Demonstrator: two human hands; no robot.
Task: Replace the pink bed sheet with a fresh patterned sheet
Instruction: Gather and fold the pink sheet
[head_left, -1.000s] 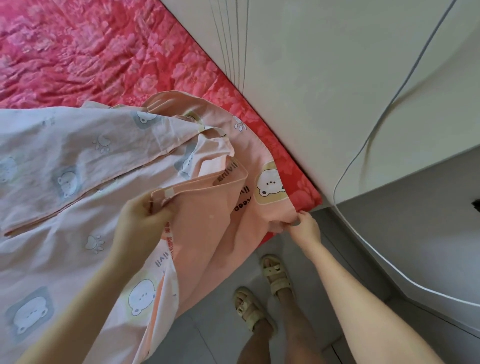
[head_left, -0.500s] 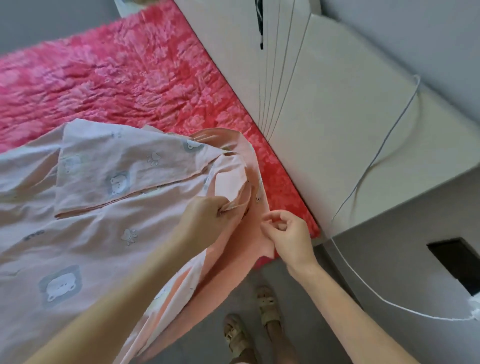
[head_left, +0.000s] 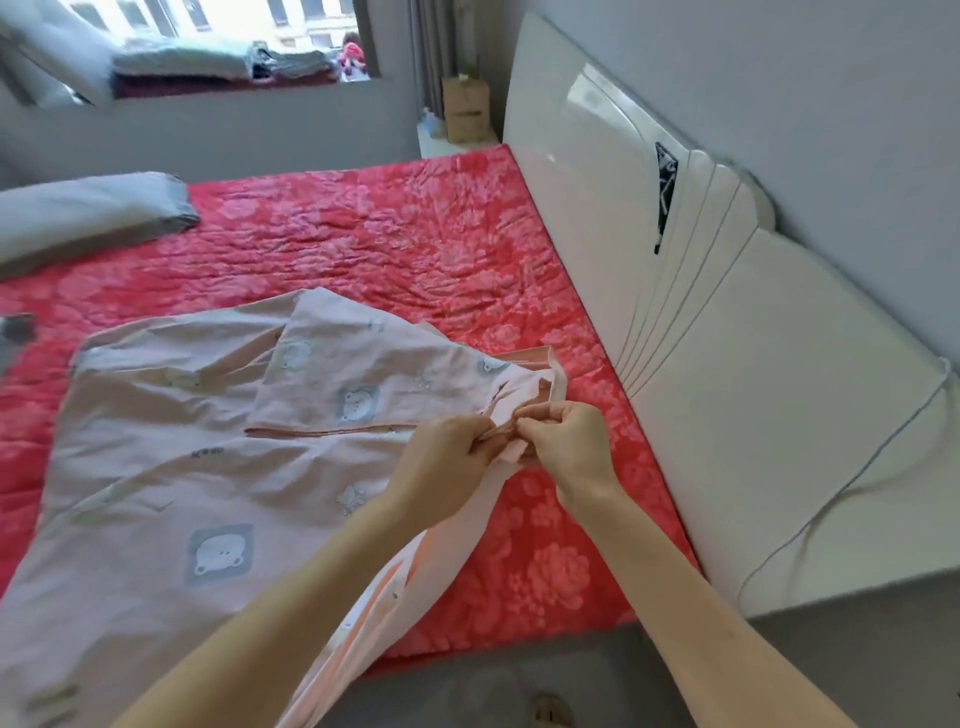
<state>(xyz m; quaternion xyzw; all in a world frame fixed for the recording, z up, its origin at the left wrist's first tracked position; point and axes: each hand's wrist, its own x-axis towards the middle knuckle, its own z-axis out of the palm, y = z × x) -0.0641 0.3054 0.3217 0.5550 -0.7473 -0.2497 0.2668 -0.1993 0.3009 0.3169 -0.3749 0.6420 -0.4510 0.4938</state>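
Observation:
A pale pink patterned sheet (head_left: 208, 457) with bear prints lies folded and rumpled on the near left part of the bed. Under it spreads a red-pink floral quilted cover (head_left: 395, 249) over the mattress. My left hand (head_left: 441, 462) and my right hand (head_left: 566, 447) meet at the sheet's right corner, near the headboard. Both pinch the folded edge of the patterned sheet, fingertips almost touching. A strip of the sheet hangs down over the bed's near edge between my forearms.
A white padded headboard (head_left: 727, 332) runs along the right side, with a thin cable (head_left: 852, 483) draped over it. A grey pillow (head_left: 88, 218) lies at the far left of the bed. Folded linens (head_left: 208, 62) sit on the window sill. A cardboard box (head_left: 465, 109) stands in the far corner.
My head has lifted, so the whole bed and window show. My right hand moved up from the hanging corner to join the left hand at the sheet's edge, now over the mattress.

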